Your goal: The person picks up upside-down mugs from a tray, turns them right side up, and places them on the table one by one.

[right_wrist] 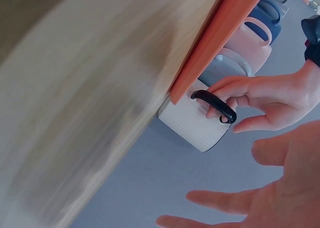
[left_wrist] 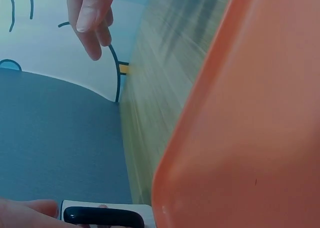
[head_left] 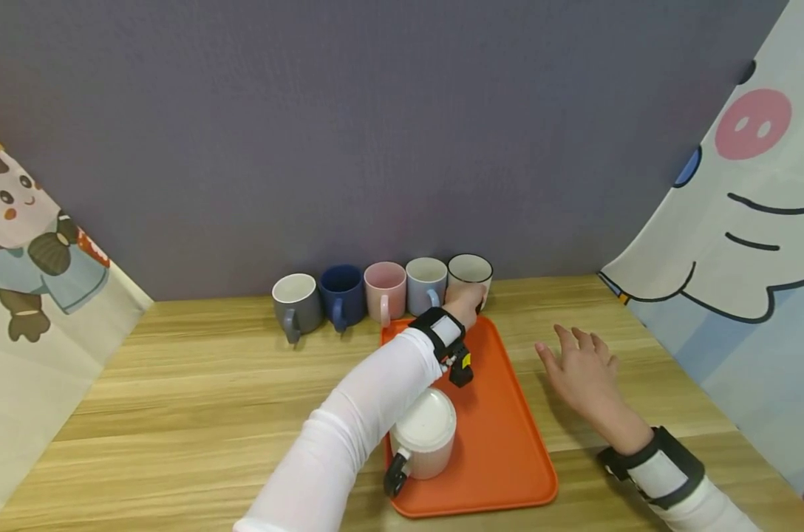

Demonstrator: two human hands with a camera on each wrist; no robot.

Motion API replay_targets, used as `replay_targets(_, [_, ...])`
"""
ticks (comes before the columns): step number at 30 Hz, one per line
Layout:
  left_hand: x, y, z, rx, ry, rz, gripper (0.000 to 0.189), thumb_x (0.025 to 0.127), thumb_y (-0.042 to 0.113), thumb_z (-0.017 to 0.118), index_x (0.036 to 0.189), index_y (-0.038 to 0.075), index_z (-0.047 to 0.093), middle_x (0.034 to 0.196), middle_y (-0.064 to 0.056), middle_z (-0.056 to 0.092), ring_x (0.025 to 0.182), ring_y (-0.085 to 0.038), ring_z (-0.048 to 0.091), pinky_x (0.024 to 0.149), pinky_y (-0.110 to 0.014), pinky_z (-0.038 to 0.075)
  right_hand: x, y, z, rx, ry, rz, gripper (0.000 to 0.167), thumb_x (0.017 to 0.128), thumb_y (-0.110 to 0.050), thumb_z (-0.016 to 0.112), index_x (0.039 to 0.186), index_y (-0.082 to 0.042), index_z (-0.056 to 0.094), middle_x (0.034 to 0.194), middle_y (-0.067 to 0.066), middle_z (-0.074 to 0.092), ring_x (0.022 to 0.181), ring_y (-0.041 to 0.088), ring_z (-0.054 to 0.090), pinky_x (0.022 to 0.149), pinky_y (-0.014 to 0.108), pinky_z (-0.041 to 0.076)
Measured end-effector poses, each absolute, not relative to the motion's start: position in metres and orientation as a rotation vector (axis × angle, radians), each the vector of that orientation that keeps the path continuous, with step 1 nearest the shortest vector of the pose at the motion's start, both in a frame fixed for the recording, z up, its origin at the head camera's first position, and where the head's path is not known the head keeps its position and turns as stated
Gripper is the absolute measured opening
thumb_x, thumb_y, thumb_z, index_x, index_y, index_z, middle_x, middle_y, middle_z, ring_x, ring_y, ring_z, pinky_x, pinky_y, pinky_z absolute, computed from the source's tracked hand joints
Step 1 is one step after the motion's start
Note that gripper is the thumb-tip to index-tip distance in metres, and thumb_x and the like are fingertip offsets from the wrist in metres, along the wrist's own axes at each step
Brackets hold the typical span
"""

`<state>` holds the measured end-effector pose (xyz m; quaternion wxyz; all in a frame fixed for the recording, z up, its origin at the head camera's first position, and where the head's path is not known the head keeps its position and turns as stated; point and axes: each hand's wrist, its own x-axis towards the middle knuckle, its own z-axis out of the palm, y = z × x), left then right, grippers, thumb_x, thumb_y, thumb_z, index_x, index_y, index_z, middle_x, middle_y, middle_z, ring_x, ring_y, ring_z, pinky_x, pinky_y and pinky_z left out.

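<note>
At the right end of a row of mugs stands a white ribbed mug with a black rim. My left hand holds it by its black handle, with fingers through the loop in the right wrist view. My right hand is held to the right of the orange tray, its fingers spread and nothing in them. On the near left part of the tray sits a white ribbed vessel with a black handle and a closed white top, partly behind my left sleeve.
Left of the held mug stand a light blue mug, a pink mug, a navy mug and a grey mug, close along the grey back wall. Printed cloths hang at both sides of the wooden table.
</note>
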<state>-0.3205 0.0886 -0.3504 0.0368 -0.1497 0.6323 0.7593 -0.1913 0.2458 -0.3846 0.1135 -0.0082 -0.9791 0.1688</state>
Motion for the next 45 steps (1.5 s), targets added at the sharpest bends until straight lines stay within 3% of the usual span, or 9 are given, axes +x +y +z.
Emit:
replay_targets(4, [-0.313,0.082,-0.344,-0.397,1.881,2.298,0.05,0.081,-0.004,0.06,0.129,-0.003,0.049,0.126,-0.01,0.052,0.095,-0.021,0.043,0.079,-0.032,0.041,-0.193,0.244,-0.384,-0.012,-2.89,0.491,0.067,0.099,-0.05,0.033,0.139,0.004,0.038,0.138,0.039,0.033,0.123,0.063,0.026,0.088,0.079,0.021])
replay_targets(7, [-0.307,0.073,-0.334,-0.365,1.828,2.253,0.028,0.083,-0.001,0.059,0.111,-0.003,0.057,0.092,-0.005,0.055,0.074,-0.019,0.042,0.072,-0.031,0.04,-0.194,0.243,-0.384,-0.008,-2.898,0.502,0.068,0.099,-0.051,0.032,0.14,0.004,0.037,0.138,0.039,0.033,0.123,0.063,0.026,0.088,0.079,0.02])
replay_targets(10, [-0.304,0.063,-0.321,-0.311,1.767,2.218,0.006,0.086,0.001,0.058,0.091,0.004,0.054,0.06,0.003,0.035,0.054,-0.014,0.028,0.055,-0.025,0.028,-0.195,0.242,-0.384,-0.009,-2.889,0.521,0.068,0.099,-0.051,0.032,0.14,0.003,0.037,0.138,0.039,0.033,0.124,0.063,0.026,0.089,0.079,0.021])
replay_targets(12, [-0.304,0.056,-0.314,-0.266,1.715,2.19,0.013,0.089,0.002,0.055,0.078,0.008,0.05,0.053,0.003,0.021,0.047,-0.012,0.02,0.05,-0.023,0.018,-0.195,0.242,-0.384,-0.011,-2.879,0.528,0.068,0.099,-0.051,0.032,0.139,0.003,0.038,0.138,0.039,0.033,0.124,0.062,0.026,0.089,0.078,0.021])
replay_targets(19, [-0.298,0.029,-0.292,-0.099,1.772,2.143,0.024,0.092,0.008,0.053,0.068,0.01,0.048,0.067,-0.001,0.036,0.053,-0.011,0.028,0.054,-0.022,0.027,-0.198,0.238,-0.384,0.008,-2.878,0.533,0.067,0.099,-0.05,0.034,0.14,0.003,0.038,0.138,0.038,0.034,0.124,0.061,0.026,0.09,0.078,0.021])
replay_targets(26, [-0.282,-0.004,-0.271,0.282,2.131,2.162,0.017,0.096,0.015,0.054,0.091,0.002,0.064,0.088,-0.008,0.065,0.076,-0.015,0.06,0.068,-0.024,0.05,-0.2,0.234,-0.382,0.009,-2.856,0.538,0.067,0.099,-0.051,0.035,0.139,0.003,0.039,0.138,0.037,0.035,0.125,0.06,0.026,0.091,0.078,0.02])
replay_targets(35, [-0.24,-0.04,-0.281,0.902,2.687,1.965,0.013,0.093,0.017,0.06,0.094,0.004,0.065,0.091,-0.01,0.066,0.084,-0.018,0.06,0.075,-0.028,0.05,-0.201,0.229,-0.381,0.054,-2.824,0.545,0.063,0.1,-0.045,0.038,0.138,0.004,0.04,0.137,0.037,0.037,0.123,0.061,0.029,0.092,0.076,0.023])
replay_targets(40, [-0.225,-0.053,-0.293,0.906,2.748,1.968,0.013,0.092,0.017,0.062,0.096,0.005,0.065,0.093,-0.009,0.066,0.086,-0.019,0.061,0.076,-0.035,0.051,-0.202,0.223,-0.38,0.091,-2.808,0.541,0.061,0.1,-0.044,0.04,0.137,0.004,0.041,0.135,0.037,0.039,0.123,0.06,0.031,0.094,0.073,0.026])
replay_targets(45, [-0.217,-0.064,-0.301,0.825,2.773,1.973,0.015,0.092,0.018,0.063,0.097,0.005,0.066,0.094,-0.009,0.066,0.085,-0.02,0.061,0.074,-0.033,0.051,-0.206,0.214,-0.38,0.114,-2.789,0.551,0.058,0.099,-0.042,0.043,0.137,0.003,0.043,0.135,0.035,0.041,0.123,0.058,0.033,0.094,0.073,0.026])
